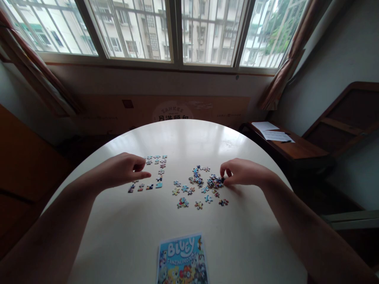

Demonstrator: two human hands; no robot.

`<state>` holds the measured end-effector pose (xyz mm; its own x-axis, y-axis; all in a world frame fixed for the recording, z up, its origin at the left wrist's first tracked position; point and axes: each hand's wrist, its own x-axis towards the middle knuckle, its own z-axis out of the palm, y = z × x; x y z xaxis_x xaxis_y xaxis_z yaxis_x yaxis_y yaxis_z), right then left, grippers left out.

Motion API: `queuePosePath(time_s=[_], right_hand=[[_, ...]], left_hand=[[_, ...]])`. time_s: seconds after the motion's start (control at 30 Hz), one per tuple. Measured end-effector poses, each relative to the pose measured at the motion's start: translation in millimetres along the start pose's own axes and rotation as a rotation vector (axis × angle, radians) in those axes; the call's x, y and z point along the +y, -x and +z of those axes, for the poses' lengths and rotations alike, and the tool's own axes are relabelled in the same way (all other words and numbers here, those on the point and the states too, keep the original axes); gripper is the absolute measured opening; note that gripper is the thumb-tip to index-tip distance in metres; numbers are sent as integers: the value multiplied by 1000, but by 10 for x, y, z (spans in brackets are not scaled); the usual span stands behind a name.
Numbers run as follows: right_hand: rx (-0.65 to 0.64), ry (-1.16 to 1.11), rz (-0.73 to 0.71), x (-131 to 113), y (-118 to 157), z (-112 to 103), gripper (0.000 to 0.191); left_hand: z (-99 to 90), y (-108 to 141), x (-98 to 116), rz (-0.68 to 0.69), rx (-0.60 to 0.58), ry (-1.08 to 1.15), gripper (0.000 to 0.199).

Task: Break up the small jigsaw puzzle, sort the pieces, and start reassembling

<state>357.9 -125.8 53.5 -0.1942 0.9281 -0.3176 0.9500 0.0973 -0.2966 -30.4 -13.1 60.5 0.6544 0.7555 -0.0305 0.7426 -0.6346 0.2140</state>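
A: Where's the R hand (242, 172)?
B: At the right edge of the pile of loose pcs (213, 181), on the table (124, 236). The pile's just left of its fingers.
A: Got a pc?
B: A dark pc (222, 180) is at the tips. Can't tell if they pinch it or only touch it. Too small to see which way is its long side.
A: And the L hand (126, 170)?
B: Over by the set-out pcs (159, 185). Thumb & pointer are apart, w/ a gap btwn. I see no pc there.
A: How do those pcs lie?
B: One line runs near to far, just right of the L fingers. Rows go left from both its ends. Can't see all the left side b/c the hand's in the way.
A: So which hand's nearer the pile?
B: R hand, for sure. L hand's well apart from it, w/ the near-to-far line btwn.
A: Anything close to us?
B: Yep, the Bluey pic (182, 260), at the near side, longer near to far.
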Motion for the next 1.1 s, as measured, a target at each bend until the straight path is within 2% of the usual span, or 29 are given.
queuePosePath(time_s=[0.3, 0.47, 0.6, 0.73, 0.9, 1.0, 1.1], right_hand=[[-22, -54, 2, 44, -34, -1, 22], [-123, -210, -151, 155, 11, -56, 16], [-47, -465, -269, 147, 64, -62, 26], [31, -648, -408, -30, 90, 18, 30], [68, -688, -572, -368, 113, 200, 23], [153, -668, -601, -519, 98, 308, 20], [232, -656, -594, -584, 56, 390, 18]], left_hand=[[-21, 4, 28, 21, 29, -6, 44], [-57, 26, 114, 37, 89, -66, 46], [-97, 64, 206, 68, 217, -89, 45], [-129, 100, 303, 111, 327, -37, 43], [-147, 136, 559, 231, 261, 185, 37], [-110, 135, 791, 316, 216, 314, 27], [-12, 116, 1028, 383, 231, 398, 18]])
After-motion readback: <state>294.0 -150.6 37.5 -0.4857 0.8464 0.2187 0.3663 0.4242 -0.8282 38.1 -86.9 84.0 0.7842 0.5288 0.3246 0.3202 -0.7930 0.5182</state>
